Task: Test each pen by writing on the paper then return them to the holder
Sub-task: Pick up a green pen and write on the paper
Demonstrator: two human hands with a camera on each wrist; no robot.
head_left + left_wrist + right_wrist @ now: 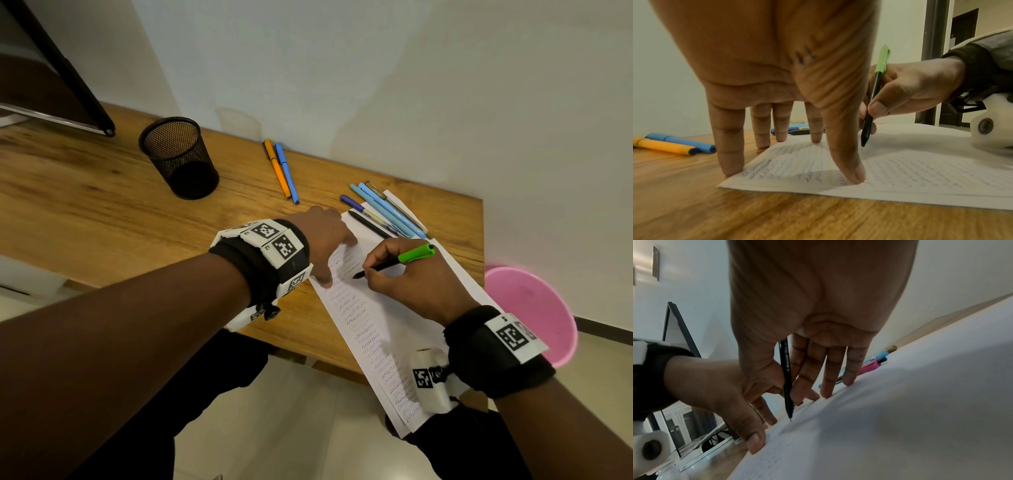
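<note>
My right hand [394,270] grips a black pen with a green cap [394,261], its tip on or just above the white paper [387,329], which is covered in rows of scribbles. In the left wrist view the pen [872,104] stands nearly upright, tip at the sheet [920,170]. My left hand [325,240] lies with straight fingers spread, pressing the paper's left edge; thumb and fingertips [855,177] touch it. In the right wrist view the pen [787,378] runs down between thumb and fingers. The black mesh holder [180,157] stands empty at the back left.
An orange pen [276,168] and a blue pen [287,173] lie side by side behind my left hand. Several pens [383,212] lie in a bunch at the paper's top. A pink bin [531,311] sits on the floor right of the wooden desk [85,205]. A monitor [51,68] stands far left.
</note>
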